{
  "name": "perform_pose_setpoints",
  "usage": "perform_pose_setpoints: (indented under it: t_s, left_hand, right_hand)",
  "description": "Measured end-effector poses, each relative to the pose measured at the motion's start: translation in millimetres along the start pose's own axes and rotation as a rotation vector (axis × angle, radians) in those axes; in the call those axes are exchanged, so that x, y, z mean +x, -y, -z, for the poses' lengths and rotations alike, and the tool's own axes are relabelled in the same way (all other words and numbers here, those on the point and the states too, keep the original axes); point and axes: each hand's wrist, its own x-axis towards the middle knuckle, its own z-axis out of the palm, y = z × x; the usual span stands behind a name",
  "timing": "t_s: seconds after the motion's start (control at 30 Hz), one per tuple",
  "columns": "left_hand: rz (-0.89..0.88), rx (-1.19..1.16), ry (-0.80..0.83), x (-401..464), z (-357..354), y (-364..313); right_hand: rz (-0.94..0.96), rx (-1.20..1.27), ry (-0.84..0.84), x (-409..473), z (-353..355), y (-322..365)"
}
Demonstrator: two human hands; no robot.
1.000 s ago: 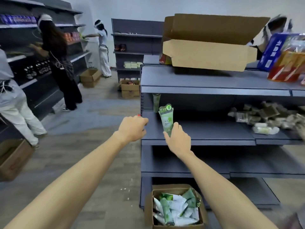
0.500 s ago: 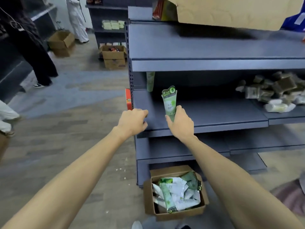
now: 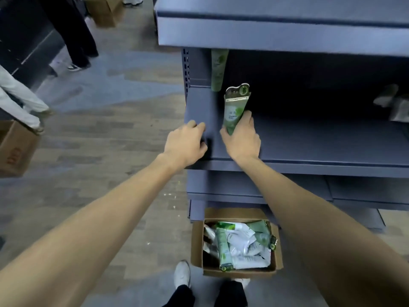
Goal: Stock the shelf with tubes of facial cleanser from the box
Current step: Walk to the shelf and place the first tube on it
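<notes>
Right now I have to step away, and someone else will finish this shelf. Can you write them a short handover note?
Right hand: grips a green tube by its lower end, upright over the middle shelf, near the left end.
Left hand: holds nothing, fingers curled on the shelf's left front corner.
Done: one tube at the back already stands against the shelf's back left corner.
Left: set the held tube down, then bring up the rest from the open box on the floor below the shelf; it still holds many tubes and packets.
</notes>
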Motion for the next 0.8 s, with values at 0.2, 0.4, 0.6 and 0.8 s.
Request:
perform_pose_setpoints:
  t_s: [0.2, 0.4, 0.6, 0.8]
  left_hand:
    - [0.011, 0.035, -0.098, 31.9, -11.9, 3.5]
    - [0.057, 0.148, -0.066, 46.0, -33.6, 17.0]
    - [0.069, 0.081, -0.055, 48.2, -46.9, 22.2]
    - [0.075, 0.088, -0.040, 52.0, -46.0, 21.1]
  right_hand:
    - [-0.017, -0.026, -0.014, 31.6, -20.0, 8.6]
    - [0.021, -0.009, -0.039, 61.7, -36.2, 16.4]
    - [-0.008, 0.033, -0.053, 95.6, -52.3, 31.8]
    - [0.002, -0.010, -0.047, 116.0, -61.4, 41.6]
